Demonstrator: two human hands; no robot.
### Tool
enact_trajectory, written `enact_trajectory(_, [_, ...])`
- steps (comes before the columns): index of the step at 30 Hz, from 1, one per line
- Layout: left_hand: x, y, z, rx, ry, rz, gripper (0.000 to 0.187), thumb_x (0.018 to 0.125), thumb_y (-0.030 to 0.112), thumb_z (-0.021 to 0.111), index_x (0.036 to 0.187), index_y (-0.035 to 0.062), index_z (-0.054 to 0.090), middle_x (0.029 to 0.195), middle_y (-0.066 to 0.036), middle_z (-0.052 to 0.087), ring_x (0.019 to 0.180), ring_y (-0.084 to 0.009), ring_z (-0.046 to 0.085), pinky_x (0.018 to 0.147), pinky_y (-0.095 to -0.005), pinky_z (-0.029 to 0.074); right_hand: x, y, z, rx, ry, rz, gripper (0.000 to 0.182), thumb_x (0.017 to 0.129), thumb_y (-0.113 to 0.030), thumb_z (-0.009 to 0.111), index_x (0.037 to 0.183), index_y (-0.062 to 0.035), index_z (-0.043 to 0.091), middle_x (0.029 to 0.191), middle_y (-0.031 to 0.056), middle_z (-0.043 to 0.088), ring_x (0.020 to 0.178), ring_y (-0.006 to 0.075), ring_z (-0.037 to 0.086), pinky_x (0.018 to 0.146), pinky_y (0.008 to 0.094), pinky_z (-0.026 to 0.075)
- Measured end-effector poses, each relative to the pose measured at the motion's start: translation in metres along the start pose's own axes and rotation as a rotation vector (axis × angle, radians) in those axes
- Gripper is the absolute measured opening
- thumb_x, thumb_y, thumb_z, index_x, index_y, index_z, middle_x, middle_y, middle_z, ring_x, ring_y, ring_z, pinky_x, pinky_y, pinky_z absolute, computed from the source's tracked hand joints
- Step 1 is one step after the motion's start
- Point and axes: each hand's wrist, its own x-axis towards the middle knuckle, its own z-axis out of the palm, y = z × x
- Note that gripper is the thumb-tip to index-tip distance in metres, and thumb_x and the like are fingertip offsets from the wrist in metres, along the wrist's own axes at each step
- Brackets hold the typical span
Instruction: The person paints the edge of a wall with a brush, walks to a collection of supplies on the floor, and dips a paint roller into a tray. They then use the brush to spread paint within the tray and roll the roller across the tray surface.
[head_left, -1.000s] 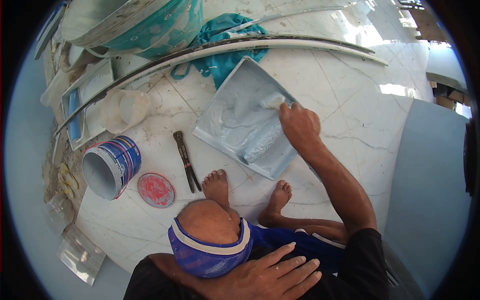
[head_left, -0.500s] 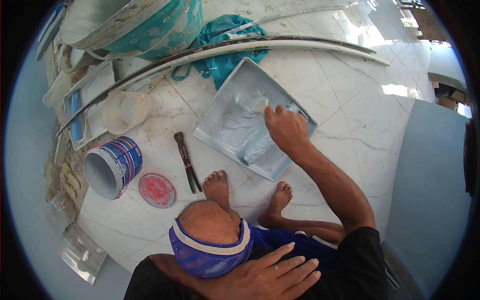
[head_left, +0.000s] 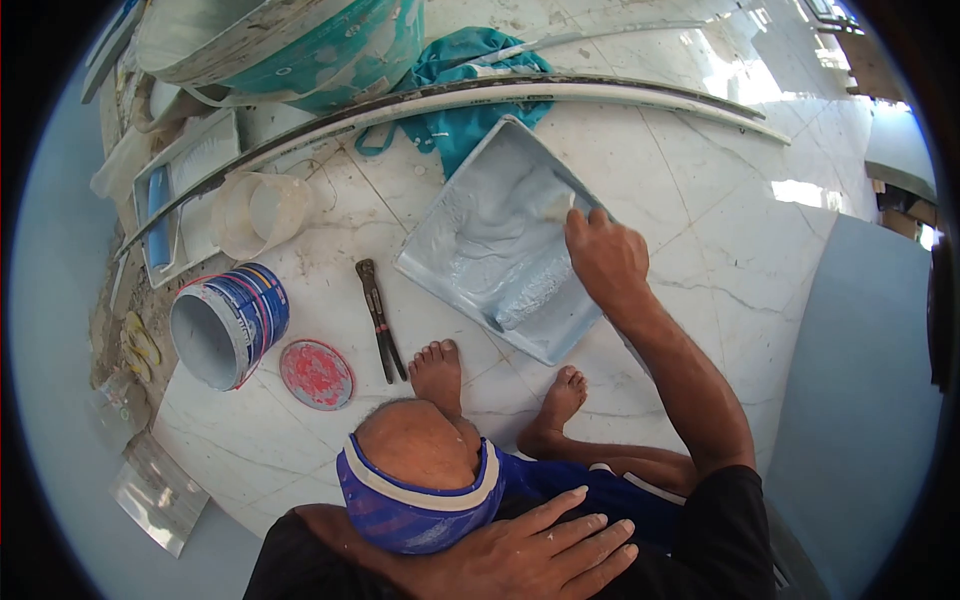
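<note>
My right hand (head_left: 608,262) is closed on a small scraper (head_left: 556,208), whose pale blade touches the wet grey-blue paint (head_left: 480,225) in the tray. The square tray (head_left: 425,272) lies tilted round on the floor before my feet. A paint-coated roller (head_left: 535,292) rests in it, just left of and below my right hand. My left hand (head_left: 545,555) lies across my body near the knee, fingers spread, holding nothing.
At left stand a blue paint bucket (head_left: 262,310), its red-smeared lid (head_left: 317,375), pliers (head_left: 374,310), a translucent tub (head_left: 232,212) and another tray (head_left: 190,150). Long pipes (head_left: 600,92), a teal cloth (head_left: 460,135) and a large teal bucket (head_left: 350,60) lie beyond.
My right hand has moved right with the scraper, toward the tray's right edge. More of the roller shows. The camera view has shifted slightly; my left hand stays in place.
</note>
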Motion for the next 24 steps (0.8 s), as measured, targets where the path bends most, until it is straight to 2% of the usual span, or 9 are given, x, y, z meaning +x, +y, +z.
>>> enact_trajectory(2, [0.003,-0.002,-0.001,0.001,-0.021,0.030,0.053,0.102,0.034,0.050,0.143,0.0003,0.053,0.145,-0.020,0.057,0.130,-0.0345,0.058,0.120,-0.0588,0.032,0.013,-0.002,0.003,0.004,0.028,0.029,0.017,0.088,-0.009,0.061,0.103,-0.0034,0.069,0.085,0.0136,0.068,0.068,0.0307,0.073,0.055,0.0428,0.057])
enact_trajectory(4, [0.006,-0.003,-0.002,-0.061,-0.023,0.026,0.053,0.102,0.033,0.050,0.144,0.0001,0.053,0.145,-0.021,0.056,0.130,-0.0347,0.058,0.120,-0.0588,0.032,0.020,-0.009,0.013,0.016,0.107,-0.065,0.015,0.088,-0.009,0.061,0.100,-0.0042,0.068,0.087,0.0132,0.069,0.069,0.0311,0.073,0.055,0.0428,0.057])
enact_trajectory(7, [-0.001,-0.003,-0.002,-0.088,0.002,-0.004,0.053,0.102,0.031,0.050,0.144,-0.0005,0.052,0.146,-0.022,0.056,0.129,-0.0349,0.059,0.120,-0.0588,0.033,0.012,-0.002,0.006,0.058,0.024,-0.132,0.010,0.094,-0.016,0.062,0.095,-0.0059,0.065,0.085,0.0137,0.067,0.070,0.0323,0.072,0.056,0.0449,0.057])
enact_trajectory(9, [-0.003,-0.004,0.005,-0.058,0.023,-0.012,0.053,0.102,0.030,0.050,0.145,-0.0007,0.051,0.146,-0.022,0.056,0.129,-0.0349,0.059,0.119,-0.0587,0.033,0.018,0.003,-0.001,0.030,0.043,-0.118,0.011,0.091,-0.013,0.062,0.096,-0.0051,0.067,0.086,0.0132,0.068,0.070,0.0311,0.073,0.057,0.0435,0.058])
enact_trajectory(11, [0.001,-0.007,0.012,-0.099,0.006,-0.029,0.048,0.105,0.030,0.049,0.143,0.0015,0.055,0.143,-0.020,0.060,0.125,-0.0305,0.064,0.113,-0.0539,0.045,0.028,0.006,-0.003,0.005,0.101,-0.059,0.012,0.087,-0.010,0.064,0.096,-0.0042,0.069,0.087,0.0123,0.069,0.073,0.0288,0.074,0.058,0.0415,0.059])
enact_trajectory(15, [0.004,-0.005,0.007,-0.110,0.011,-0.037,0.050,0.104,0.030,0.054,0.144,0.0013,0.054,0.143,-0.019,0.060,0.125,-0.0294,0.065,0.112,-0.0528,0.045,0.057,-0.024,0.002,-0.010,0.204,-0.090,0.009,0.086,-0.010,0.065,0.090,-0.0042,0.070,0.088,0.0121,0.069,0.077,0.0284,0.074,0.059,0.0411,0.059])
enact_trajectory(17, [0.001,-0.006,-0.004,0.003,-0.015,0.056,0.053,0.102,0.030,0.050,0.145,-0.0013,0.050,0.146,-0.022,0.056,0.128,-0.0346,0.060,0.119,-0.0588,0.033,0.055,-0.036,-0.004,0.005,0.085,-0.217,0.010,0.088,-0.009,0.064,0.093,-0.0072,0.072,0.091,0.0110,0.069,0.079,0.0259,0.074,0.064,0.0414,0.060])
enact_trajectory(21, [-0.002,-0.006,-0.005,-0.036,0.014,0.038,0.052,0.102,0.029,0.050,0.145,-0.0012,0.050,0.146,-0.022,0.055,0.127,-0.0348,0.060,0.119,-0.0590,0.033,0.040,-0.022,-0.020,0.074,0.057,-0.272,0.013,0.088,-0.008,0.063,0.094,-0.0071,0.074,0.090,0.0120,0.069,0.078,0.0281,0.073,0.067,0.0416,0.060])
enact_trajectory(24, [-0.004,-0.004,-0.002,0.010,0.016,0.041,0.052,0.102,0.028,0.049,0.145,-0.0012,0.050,0.147,-0.023,0.055,0.127,-0.0350,0.061,0.120,-0.0589,0.033,0.048,-0.013,-0.027,0.067,0.009,-0.135,0.017,0.088,-0.008,0.062,0.099,-0.0068,0.075,0.091,0.0143,0.070,0.078,0.0310,0.073,0.069,0.0435,0.060])
